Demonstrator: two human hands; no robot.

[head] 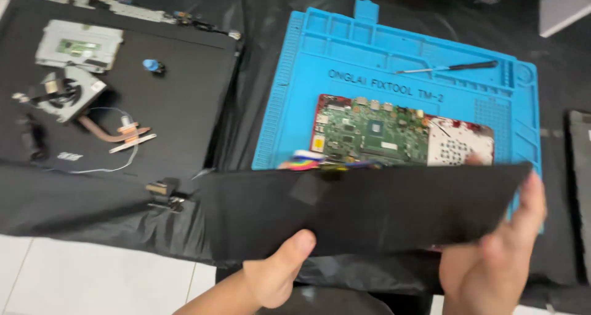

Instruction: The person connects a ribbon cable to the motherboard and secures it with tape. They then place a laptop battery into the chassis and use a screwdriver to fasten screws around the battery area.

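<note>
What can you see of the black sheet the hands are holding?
The black sheet is thin, flat and matte, looking like plastic film, long and roughly rectangular, with a darker square patch near its upper middle. It is held nearly level above the blue mat, hiding the lower edge of the green circuit board. The left hand pinches its lower edge, thumb on top; the right hand grips its right end.

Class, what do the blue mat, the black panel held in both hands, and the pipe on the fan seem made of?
Blue mat: likely silicone, matte with moulded trays. Black panel: probably plastic, thin, matte. Pipe: looks copper, reddish metal sheen.
</note>
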